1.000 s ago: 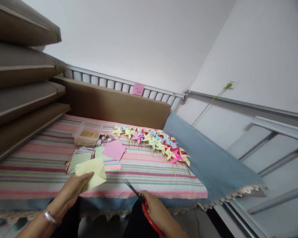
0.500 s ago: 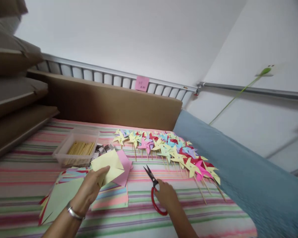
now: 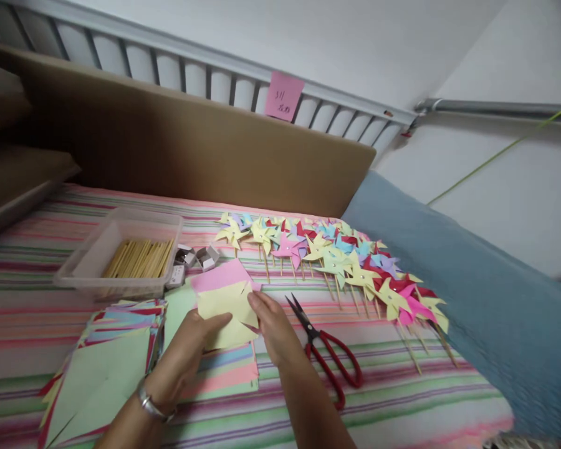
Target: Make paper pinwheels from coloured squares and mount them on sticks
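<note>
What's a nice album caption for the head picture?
Left hand and right hand hold yellow paper beside scissors and pinwheels.

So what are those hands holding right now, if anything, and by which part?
Yellow paper: the left hand holds its lower-left side, thumb on top. The right hand touches its right edge, though whether it grips is unclear. The scissors lie unheld.
</note>
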Demonstrator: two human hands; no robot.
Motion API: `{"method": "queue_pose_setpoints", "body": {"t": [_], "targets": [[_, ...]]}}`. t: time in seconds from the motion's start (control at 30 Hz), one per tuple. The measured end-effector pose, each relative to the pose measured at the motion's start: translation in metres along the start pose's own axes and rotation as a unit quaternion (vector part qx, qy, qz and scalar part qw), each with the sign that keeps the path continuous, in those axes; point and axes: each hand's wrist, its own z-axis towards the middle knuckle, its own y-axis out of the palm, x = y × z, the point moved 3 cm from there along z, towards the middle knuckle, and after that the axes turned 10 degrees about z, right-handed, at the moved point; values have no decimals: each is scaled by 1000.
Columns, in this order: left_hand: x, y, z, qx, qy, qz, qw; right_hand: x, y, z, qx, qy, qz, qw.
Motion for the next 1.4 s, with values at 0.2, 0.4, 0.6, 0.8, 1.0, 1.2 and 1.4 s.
{"method": "queue_pose_setpoints", "body": {"t": [0.2, 0.4, 0.6, 0.8, 1.0, 1.2, 1.4], "targets": [[-13, 10, 7, -8, -28, 11, 1000, 9, -13, 1, 53, 52, 25, 997], [-19, 9, 7, -16, -44, 26, 999, 7, -13, 7, 35, 1, 60, 998], [-1, -11, 5, 179, 105, 119, 971, -22, -16, -5, 135, -250, -153, 947], [0, 1, -2, -97, -120, -142, 978, -23, 8, -22, -42, -415, -346, 840], [8, -12, -2, 15, -69, -233, 970, -7, 16, -20, -137, -413, -439, 786], [3, -21, 2, 98, -43, -209, 972, 0, 20, -19, -125, -397, -496, 762], [2, -22, 3, 123, -18, -216, 969, 7, 23, -21, -96, -411, -504, 753]]}}
